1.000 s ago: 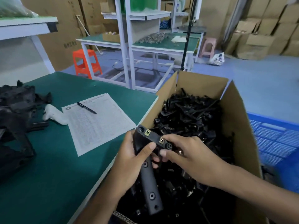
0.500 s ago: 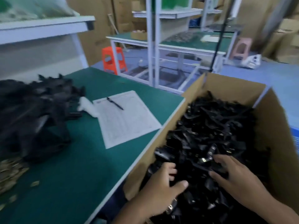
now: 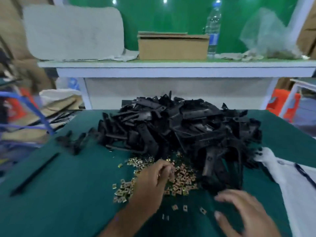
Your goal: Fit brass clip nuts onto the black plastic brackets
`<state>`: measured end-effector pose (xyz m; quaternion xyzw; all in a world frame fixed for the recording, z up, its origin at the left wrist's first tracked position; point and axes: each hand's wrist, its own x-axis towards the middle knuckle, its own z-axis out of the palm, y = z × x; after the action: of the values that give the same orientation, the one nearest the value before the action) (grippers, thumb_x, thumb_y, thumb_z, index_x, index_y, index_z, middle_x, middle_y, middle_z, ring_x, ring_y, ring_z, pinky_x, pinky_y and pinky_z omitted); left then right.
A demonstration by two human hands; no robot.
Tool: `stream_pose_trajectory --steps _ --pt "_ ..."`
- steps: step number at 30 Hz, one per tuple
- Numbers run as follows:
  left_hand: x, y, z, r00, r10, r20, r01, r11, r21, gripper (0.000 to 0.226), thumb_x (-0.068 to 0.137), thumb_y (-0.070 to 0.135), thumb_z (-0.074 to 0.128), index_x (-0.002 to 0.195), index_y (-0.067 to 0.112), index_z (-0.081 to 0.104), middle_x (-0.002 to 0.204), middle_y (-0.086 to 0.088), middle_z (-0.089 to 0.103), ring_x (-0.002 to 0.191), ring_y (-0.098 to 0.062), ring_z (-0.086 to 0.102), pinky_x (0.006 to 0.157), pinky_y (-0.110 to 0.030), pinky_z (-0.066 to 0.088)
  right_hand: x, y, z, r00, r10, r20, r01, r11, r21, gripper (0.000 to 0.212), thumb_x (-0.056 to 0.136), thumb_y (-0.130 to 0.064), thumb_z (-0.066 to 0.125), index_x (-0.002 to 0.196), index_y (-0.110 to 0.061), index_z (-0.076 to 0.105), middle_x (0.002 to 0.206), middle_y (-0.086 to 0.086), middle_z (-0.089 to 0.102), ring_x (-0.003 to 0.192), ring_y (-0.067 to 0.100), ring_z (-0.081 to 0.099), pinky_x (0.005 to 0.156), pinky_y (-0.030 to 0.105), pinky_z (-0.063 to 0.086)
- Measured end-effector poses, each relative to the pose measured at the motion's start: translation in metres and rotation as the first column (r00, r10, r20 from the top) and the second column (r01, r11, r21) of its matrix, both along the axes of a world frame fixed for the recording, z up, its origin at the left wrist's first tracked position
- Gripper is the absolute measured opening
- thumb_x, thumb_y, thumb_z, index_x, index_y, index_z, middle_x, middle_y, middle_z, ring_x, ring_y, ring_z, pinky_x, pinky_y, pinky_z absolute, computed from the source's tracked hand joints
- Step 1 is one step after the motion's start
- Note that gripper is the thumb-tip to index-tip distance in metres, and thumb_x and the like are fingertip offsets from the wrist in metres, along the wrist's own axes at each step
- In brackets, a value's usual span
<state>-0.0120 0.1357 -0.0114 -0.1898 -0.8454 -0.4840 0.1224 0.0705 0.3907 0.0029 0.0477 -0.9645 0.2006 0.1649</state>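
Observation:
A big heap of black plastic brackets lies on the green table. In front of it is a scatter of brass clip nuts, with a few loose ones nearer to me. My left hand reaches into the brass scatter, its fingertips curled and pinching at nuts. My right hand hovers low over the table to the right of the loose nuts. Its fingers are spread, it is blurred, and it holds nothing.
A white sheet covers the table's right side. A long black strip and two loose brackets lie at the left. The shelf behind carries a cardboard box, a water bottle and a plastic bag.
The view has swung left from the carton of brackets to the table. Both hands have left the carton; the left now reaches into the brass nuts, the right is empty.

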Motion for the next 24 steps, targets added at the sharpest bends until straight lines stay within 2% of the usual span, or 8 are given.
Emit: stream_pose_trajectory --steps 2,4,6,10,13,18,20,24 --pt "-0.015 -0.027 -0.020 0.991 0.126 -0.054 -0.129 0.991 -0.048 0.035 0.102 0.059 0.036 0.093 0.041 0.065 0.091 0.025 0.066 0.087 0.000 0.064 0.071 -0.027 0.049 -0.040 -0.040 -0.004 0.998 -0.024 0.057 0.020 0.997 0.077 0.071 0.074 -0.092 0.024 0.135 -0.057 0.029 0.135 -0.033 0.032 0.127 0.005 0.039 0.100 0.012 0.032" --pt "-0.023 -0.037 -0.033 0.975 0.199 -0.093 -0.201 0.979 -0.014 0.037 0.098 0.066 0.031 0.091 0.045 0.062 0.092 0.028 0.065 0.089 0.000 0.063 0.069 -0.024 0.046 -0.073 -0.045 -0.011 0.976 -0.204 0.071 0.194 0.973 0.127 0.087 0.074 -0.094 0.018 0.149 -0.050 0.012 0.139 -0.018 0.032 0.129 0.012 0.039 0.104 0.029 0.034" --pt "-0.026 -0.036 -0.038 0.967 0.226 -0.119 -0.228 0.974 -0.004 0.038 0.097 0.067 0.029 0.089 0.046 0.060 0.094 0.029 0.063 0.093 0.001 0.059 0.072 -0.023 0.043 -0.094 -0.044 -0.014 0.950 -0.306 0.068 0.281 0.926 0.253 0.076 0.084 -0.087 0.027 0.148 -0.049 0.011 0.123 -0.013 0.033 0.116 0.011 0.049 0.096 0.034 0.034" --pt "-0.025 -0.029 -0.041 0.966 0.229 -0.118 -0.233 0.972 -0.022 0.032 0.095 0.061 0.031 0.085 0.045 0.056 0.089 0.030 0.060 0.100 0.005 0.051 0.077 -0.023 0.038 -0.105 -0.043 -0.019 0.959 -0.282 -0.003 0.282 0.959 0.002 0.038 0.091 -0.048 0.057 0.122 -0.053 0.035 0.107 -0.017 0.034 0.089 0.009 0.048 0.086 0.035 0.029" --pt "-0.025 -0.030 -0.038 0.957 0.239 -0.166 -0.244 0.970 -0.010 0.027 0.097 0.054 0.034 0.085 0.044 0.056 0.083 0.031 0.059 0.101 0.007 0.052 0.077 -0.023 0.039 -0.098 -0.035 -0.021 0.954 -0.258 -0.154 0.228 0.955 -0.187 0.045 0.086 -0.028 0.068 0.111 -0.053 0.041 0.109 -0.027 0.036 0.094 -0.001 0.043 0.090 0.037 0.029" --pt "-0.023 -0.030 -0.036 0.961 0.229 -0.156 -0.229 0.973 0.017 0.023 0.099 0.053 0.035 0.091 0.048 0.056 0.093 0.032 0.060 0.102 0.004 0.054 0.075 -0.023 0.040 -0.089 -0.051 -0.017 0.878 -0.151 -0.453 0.094 0.985 -0.145 0.036 0.084 -0.030 0.058 0.117 -0.043 0.053 0.107 -0.024 0.041 0.101 -0.006 0.046 0.098 0.027 0.025" --pt "-0.021 -0.029 -0.035 0.968 0.199 -0.150 -0.203 0.979 -0.010 0.021 0.100 0.054 0.035 0.095 0.051 0.055 0.099 0.033 0.058 0.102 0.005 0.054 0.078 -0.021 0.039 -0.093 -0.056 -0.018 0.876 -0.151 -0.457 0.103 0.986 -0.129 0.037 0.086 -0.023 0.062 0.117 -0.041 0.054 0.107 -0.020 0.044 0.101 -0.006 0.046 0.098 0.028 0.025" --pt "-0.018 -0.027 -0.034 0.986 0.150 -0.077 -0.147 0.988 0.045 0.026 0.095 0.062 0.045 0.120 0.059 0.046 0.118 0.034 0.056 0.113 0.005 0.055 0.086 -0.018 0.043 -0.085 -0.070 -0.014 0.925 -0.060 -0.375 -0.128 0.880 -0.457 0.038 0.092 -0.026 0.064 0.117 -0.050 0.049 0.123 -0.023 0.050 0.119 -0.001 0.052 0.096 0.010 0.036"
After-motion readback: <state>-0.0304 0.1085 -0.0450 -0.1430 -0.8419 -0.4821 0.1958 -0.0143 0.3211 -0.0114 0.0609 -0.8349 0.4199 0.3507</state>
